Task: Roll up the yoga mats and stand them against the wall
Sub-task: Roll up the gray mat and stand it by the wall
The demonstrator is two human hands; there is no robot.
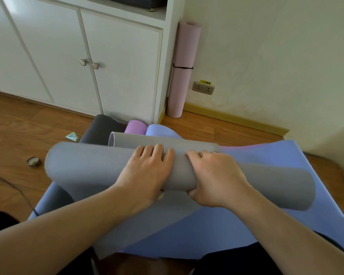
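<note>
A grey yoga mat (83,165) lies partly rolled into a thick roll across a flat blue mat (246,225). My left hand (147,171) lies over the top of the roll with fingers spread forward. My right hand (213,175) grips the roll beside it, fingers curled over the top and thumb underneath. A loose grey flap (127,231) trails from the roll toward me. A pink rolled mat (182,76) with a black band stands upright in the corner between the white cabinet and the wall.
A white cabinet (111,62) with two knobbed doors stands at the back left. Dark grey (99,128), purple (136,127) and blue mat ends curl up behind the roll. A tape roll (34,161), a small tube (73,136) and a black cable (18,191) lie on the wood floor. A wall socket (203,87) sits low on the right wall.
</note>
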